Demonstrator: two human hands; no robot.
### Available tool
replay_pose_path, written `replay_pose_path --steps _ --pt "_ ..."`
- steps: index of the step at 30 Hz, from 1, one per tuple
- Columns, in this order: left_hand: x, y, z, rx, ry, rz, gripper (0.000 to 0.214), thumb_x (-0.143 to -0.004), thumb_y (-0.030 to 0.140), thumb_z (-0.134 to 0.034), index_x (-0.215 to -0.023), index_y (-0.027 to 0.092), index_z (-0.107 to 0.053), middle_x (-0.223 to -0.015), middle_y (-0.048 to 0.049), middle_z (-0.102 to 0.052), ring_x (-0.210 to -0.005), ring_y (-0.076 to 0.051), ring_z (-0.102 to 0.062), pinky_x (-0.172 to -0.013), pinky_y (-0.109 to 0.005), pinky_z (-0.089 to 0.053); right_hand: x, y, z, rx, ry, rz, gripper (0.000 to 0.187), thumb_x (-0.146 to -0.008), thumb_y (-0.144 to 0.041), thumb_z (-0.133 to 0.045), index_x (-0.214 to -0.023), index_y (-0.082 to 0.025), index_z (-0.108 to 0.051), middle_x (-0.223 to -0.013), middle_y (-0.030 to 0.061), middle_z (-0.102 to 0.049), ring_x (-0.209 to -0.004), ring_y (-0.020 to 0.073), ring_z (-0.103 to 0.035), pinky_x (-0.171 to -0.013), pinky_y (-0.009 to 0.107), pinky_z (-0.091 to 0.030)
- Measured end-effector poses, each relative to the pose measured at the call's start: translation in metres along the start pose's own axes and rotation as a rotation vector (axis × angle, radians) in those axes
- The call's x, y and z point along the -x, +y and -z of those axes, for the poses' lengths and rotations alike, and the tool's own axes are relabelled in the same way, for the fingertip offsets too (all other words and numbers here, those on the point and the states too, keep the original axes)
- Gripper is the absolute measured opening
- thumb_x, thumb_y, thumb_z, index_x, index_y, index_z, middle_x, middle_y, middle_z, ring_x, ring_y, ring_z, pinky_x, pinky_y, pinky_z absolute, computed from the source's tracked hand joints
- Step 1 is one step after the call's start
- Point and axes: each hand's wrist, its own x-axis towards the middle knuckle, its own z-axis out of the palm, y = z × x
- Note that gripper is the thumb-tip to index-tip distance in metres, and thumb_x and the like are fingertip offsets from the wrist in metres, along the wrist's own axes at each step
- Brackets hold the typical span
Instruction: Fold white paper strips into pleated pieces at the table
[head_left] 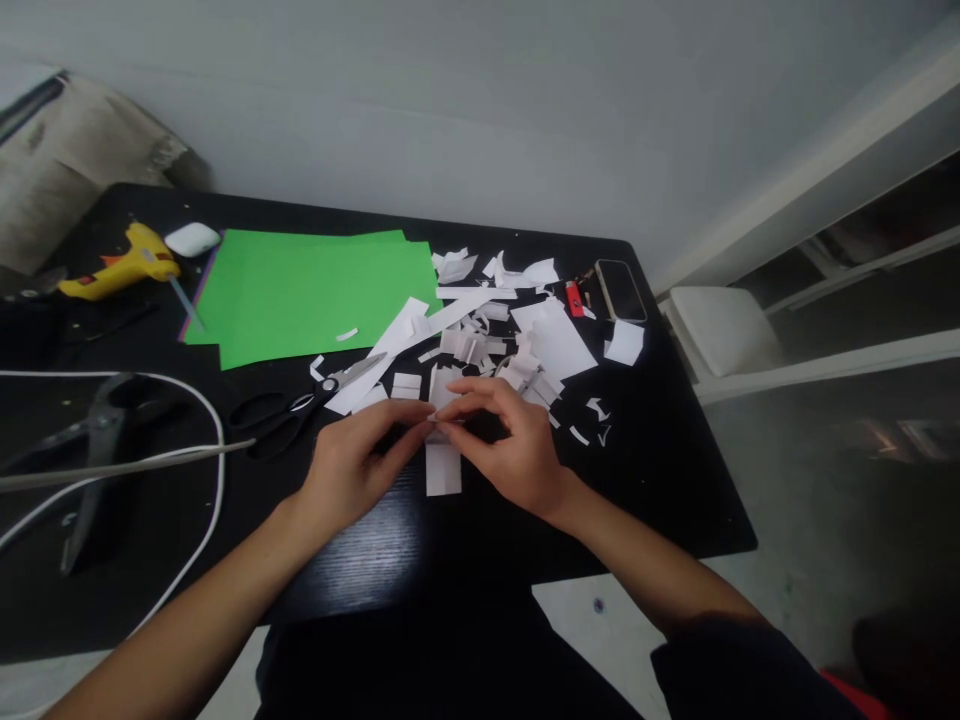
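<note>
A white paper strip (pixel 444 470) stands out against the black table, partly covered by my fingers. My left hand (pixel 364 455) pinches it from the left, thumb and forefinger closed near its middle. From the right, my right hand (pixel 510 440) pinches the same strip, its fingertips almost meeting the left ones. A crease seems to lie between the fingertips, though they hide most of it. White paper scraps (pixel 469 345) are heaped just beyond both hands. Black-handled scissors (pixel 300 405) lie beside my left hand, blades pointing toward the heap.
Green sheets (pixel 315 290) cover the table's back left. A yellow glue gun (pixel 127 265) and a white case (pixel 192 239) lie farther left. White cable (pixel 217 480) loops across the left side, over a dark grey tool (pixel 101 450). At right are a red lighter (pixel 574 299) and a phone (pixel 621 291).
</note>
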Motion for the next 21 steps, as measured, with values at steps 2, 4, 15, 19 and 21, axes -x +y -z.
replay_pose_path --steps 2,4,15,19,21 --pt "0.000 0.001 0.000 -0.032 0.004 -0.021 0.011 -0.097 0.022 -0.068 -0.107 0.021 -0.070 -0.095 -0.0023 -0.080 -0.080 -0.015 -0.077 -0.071 -0.024 -0.060 0.000 0.000 0.001 0.023 -0.002 0.013 0.032 -0.090 -0.018 -0.076 -0.118 -0.024 -0.063 -0.093 0.0010 -0.080 -0.090 0.0181 -0.079 -0.095 0.037 -0.062" --pt "0.000 0.001 0.001 -0.051 -0.004 -0.052 0.008 -0.098 0.022 -0.066 -0.105 0.021 -0.070 -0.092 -0.0019 -0.079 -0.076 -0.015 -0.076 -0.069 -0.024 -0.059 0.000 0.002 0.001 0.032 -0.004 0.019 0.031 -0.090 -0.018 -0.076 -0.118 -0.025 -0.063 -0.092 0.0007 -0.080 -0.088 0.0179 -0.079 -0.093 0.036 -0.063" --pt "-0.001 -0.005 0.001 -0.164 -0.114 -0.194 0.022 -0.101 0.016 -0.058 -0.122 0.018 -0.065 -0.103 -0.0091 -0.076 -0.090 -0.020 -0.074 -0.077 -0.031 -0.060 0.003 0.015 0.002 0.110 -0.020 0.325 0.041 -0.094 -0.009 -0.070 -0.129 -0.029 -0.063 -0.097 0.0001 -0.080 -0.090 0.0174 -0.077 -0.084 0.034 -0.065" --pt "0.000 -0.003 0.002 -0.206 -0.092 -0.204 0.017 -0.101 0.017 -0.058 -0.117 0.018 -0.065 -0.099 -0.0080 -0.076 -0.085 -0.019 -0.074 -0.075 -0.030 -0.059 0.002 0.016 0.004 0.172 0.046 0.327 0.035 -0.091 -0.011 -0.073 -0.121 -0.028 -0.068 -0.101 0.0042 -0.078 -0.096 0.0207 -0.075 -0.085 0.038 -0.065" --pt "0.000 -0.002 0.003 -0.231 -0.072 -0.205 0.016 -0.101 0.017 -0.059 -0.116 0.018 -0.065 -0.098 -0.0075 -0.077 -0.083 -0.019 -0.075 -0.073 -0.029 -0.059 0.002 0.017 0.005 0.208 0.070 0.291 0.026 -0.091 -0.014 -0.074 -0.112 -0.028 -0.072 -0.106 0.0061 -0.075 -0.101 0.0225 -0.074 -0.088 0.041 -0.064"
